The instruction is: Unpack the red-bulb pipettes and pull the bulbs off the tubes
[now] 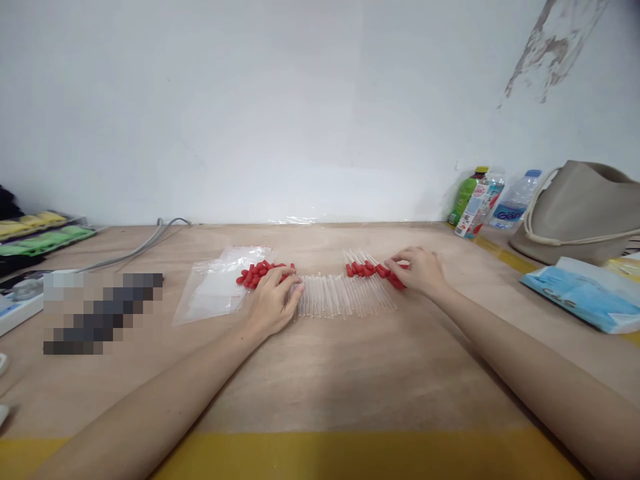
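Note:
My left hand [275, 297] rests at the left end of a row of thin clear tubes [325, 295], its thumb and forefinger drawn close together. Whatever is between those fingertips is too small to make out. Just beyond that hand lies a pile of loose red caps [256, 273]. Over to the right, my right hand [417, 268] pinches a red cap at the end of a line of red-capped tubes [364, 268]. These tubes lie behind the right part of the row, with their clear ends pointing toward the wall. The fingers partly hide the pinched cap.
Clear zip bags [215, 283] lie left of the caps. A grey cable [135, 252], a power strip [25, 307] and a blurred dark object [107, 313] are farther left. On the right stand bottles [517, 200], a beige bag [580, 213] and a blue tissue pack [585, 293].

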Motion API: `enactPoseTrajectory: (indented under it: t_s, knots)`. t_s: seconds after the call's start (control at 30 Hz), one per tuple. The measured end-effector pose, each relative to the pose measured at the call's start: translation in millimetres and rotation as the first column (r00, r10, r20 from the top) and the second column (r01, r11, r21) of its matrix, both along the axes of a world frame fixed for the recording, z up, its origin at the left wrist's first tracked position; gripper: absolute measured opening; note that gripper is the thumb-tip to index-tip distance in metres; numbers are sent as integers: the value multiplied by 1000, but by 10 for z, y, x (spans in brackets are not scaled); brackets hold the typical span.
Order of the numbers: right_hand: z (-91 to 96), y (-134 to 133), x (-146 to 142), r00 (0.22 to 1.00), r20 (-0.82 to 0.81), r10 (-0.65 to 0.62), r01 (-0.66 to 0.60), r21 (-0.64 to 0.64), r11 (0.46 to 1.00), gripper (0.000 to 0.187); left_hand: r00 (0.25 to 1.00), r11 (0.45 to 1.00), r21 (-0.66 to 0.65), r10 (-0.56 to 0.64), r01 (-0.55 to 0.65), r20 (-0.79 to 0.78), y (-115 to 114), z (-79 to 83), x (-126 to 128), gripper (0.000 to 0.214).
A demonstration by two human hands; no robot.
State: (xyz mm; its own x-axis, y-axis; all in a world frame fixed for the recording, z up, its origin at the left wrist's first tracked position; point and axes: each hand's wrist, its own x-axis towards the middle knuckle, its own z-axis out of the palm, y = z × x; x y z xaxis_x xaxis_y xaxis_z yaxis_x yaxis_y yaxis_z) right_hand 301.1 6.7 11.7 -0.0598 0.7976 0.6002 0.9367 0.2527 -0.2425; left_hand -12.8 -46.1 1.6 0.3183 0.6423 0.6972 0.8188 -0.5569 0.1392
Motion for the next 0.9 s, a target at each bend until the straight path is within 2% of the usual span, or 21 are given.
enactPoseTrajectory:
  t_s: [0.17,0.3,0.43,0.6,0.73,0.83,0.9]
  knots:
    - [25,70,-306,993,112,-27,33,-49,998,34,1000,1000,-9,17,-17,10,5,7,-5,24]
    - [-11,119,-420,990,128,-54,64,-77,995,37,999,998,-41,39,-38,15,-16,40,4,32]
    - [-20,134,-458,994,59,-86,90,-70,993,34,999,998,-58,41,-40,17,-29,53,17,32]
    - [53,69,-451,989,-97,-110,104,-68,992,32,999,998,-48,30,-28,38,-15,28,12,40]
    - [125,-48,-460,984,-174,-40,31,-55,998,23,999,998,-52,27,-26,36,1,13,9,42]
    - [129,-182,-520,986,-161,46,-43,18,999,16,999,999,-32,24,-23,25,2,16,21,43]
    - [90,-302,-585,981,-131,146,-136,81,987,14,1000,999,34,16,-16,-2,-9,24,37,44]
